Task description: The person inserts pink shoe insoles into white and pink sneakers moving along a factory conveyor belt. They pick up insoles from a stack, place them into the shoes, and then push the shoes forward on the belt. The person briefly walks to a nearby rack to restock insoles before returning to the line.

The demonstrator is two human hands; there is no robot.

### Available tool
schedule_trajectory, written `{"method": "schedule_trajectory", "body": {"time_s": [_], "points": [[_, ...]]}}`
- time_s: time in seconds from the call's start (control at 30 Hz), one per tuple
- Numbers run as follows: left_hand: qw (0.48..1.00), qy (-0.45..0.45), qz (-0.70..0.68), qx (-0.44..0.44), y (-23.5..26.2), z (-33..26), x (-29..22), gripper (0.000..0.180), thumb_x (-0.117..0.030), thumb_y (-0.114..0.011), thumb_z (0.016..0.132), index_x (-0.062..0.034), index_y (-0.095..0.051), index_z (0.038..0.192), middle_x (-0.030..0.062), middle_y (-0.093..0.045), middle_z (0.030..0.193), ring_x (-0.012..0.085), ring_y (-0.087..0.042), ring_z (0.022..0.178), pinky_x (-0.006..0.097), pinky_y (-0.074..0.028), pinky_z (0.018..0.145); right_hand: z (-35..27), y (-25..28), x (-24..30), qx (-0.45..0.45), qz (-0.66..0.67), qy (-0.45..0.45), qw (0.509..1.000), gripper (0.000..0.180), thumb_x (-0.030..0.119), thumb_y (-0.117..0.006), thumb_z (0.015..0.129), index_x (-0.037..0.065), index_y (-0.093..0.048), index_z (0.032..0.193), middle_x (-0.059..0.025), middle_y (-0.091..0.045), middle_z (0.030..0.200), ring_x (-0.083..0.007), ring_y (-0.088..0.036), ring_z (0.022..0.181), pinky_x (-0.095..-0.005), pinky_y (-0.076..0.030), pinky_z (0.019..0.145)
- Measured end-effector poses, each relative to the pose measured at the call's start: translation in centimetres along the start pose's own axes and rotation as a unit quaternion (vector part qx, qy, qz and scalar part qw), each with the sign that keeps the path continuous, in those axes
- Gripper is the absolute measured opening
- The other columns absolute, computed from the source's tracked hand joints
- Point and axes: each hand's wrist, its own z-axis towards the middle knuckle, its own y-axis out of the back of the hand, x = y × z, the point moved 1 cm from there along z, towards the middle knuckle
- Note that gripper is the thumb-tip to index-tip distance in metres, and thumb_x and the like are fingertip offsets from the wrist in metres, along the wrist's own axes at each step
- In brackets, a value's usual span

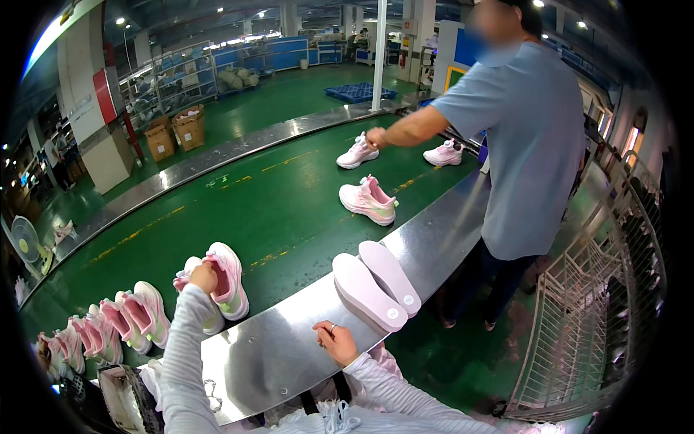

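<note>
One left hand (204,276) curls at two pink shoes (233,291) on the green belt (282,210); from here I can't tell its grip. They look light, soft-sided, best held by the heel collar. The right hand (335,341), half-curled, empty, is near pale soles (361,291).

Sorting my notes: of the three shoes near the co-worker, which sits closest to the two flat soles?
The pink shoe lowest in the picture; the co-worker's hand is at another shoe, and the third shoe sits farthest right.
</note>
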Motion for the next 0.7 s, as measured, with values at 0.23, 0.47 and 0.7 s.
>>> {"method": "schedule_trajectory", "body": {"time_s": [0.23, 0.47, 0.7], "points": [[0.902, -0.084, 0.384, -0.177, 0.2, -1.0, 4.5, 0.052, -0.005, -0.063, 0.059, -0.0041, -0.047, 0.108, 0.0145, -0.057, 0.084, 0.0321, -0.056, 0.077, 0.037, -0.047, 0.07, -0.2, -0.1, 0.9, 0.012, -0.056, 0.044, 0.997, 0.017, 0.015, -0.048, 0.085, 0.003, -0.057, 0.092, -0.0071, -0.056, 0.06, -0.0154, -0.054, 0.052, -0.0266, -0.043, 0.053], [0.974, 0.007, -0.07, -0.215, 0.5, -2.7, 0.3, 0.036, -0.017, -0.059, 0.067, -0.0094, -0.053, 0.101, 0.0077, -0.06, 0.087, 0.0265, -0.058, 0.077, 0.036, -0.046, 0.064, -0.5, 0.2, 0.5, 0.016, -0.022, 0.045, 0.999, 0.017, 0.015, -0.048, 0.084, 0.003, -0.057, 0.091, -0.007, -0.056, 0.06, -0.0154, -0.055, 0.053, -0.0263, -0.043, 0.052], [0.884, 0.212, -0.391, -0.143, 0.5, -3.9, -0.4, 0.035, -0.036, -0.046, 0.078, -0.0111, -0.054, 0.102, 0.0069, -0.058, 0.094, 0.0247, -0.054, 0.087, 0.041, -0.045, 0.064, -1.3, 0.1, -0.8, 0.03, -0.02, 0.044, 0.998, 0.018, 0.016, -0.046, 0.085, 0.004, -0.058, 0.092, -0.0071, -0.057, 0.061, -0.0152, -0.056, 0.054, -0.0257, -0.043, 0.053]]}}
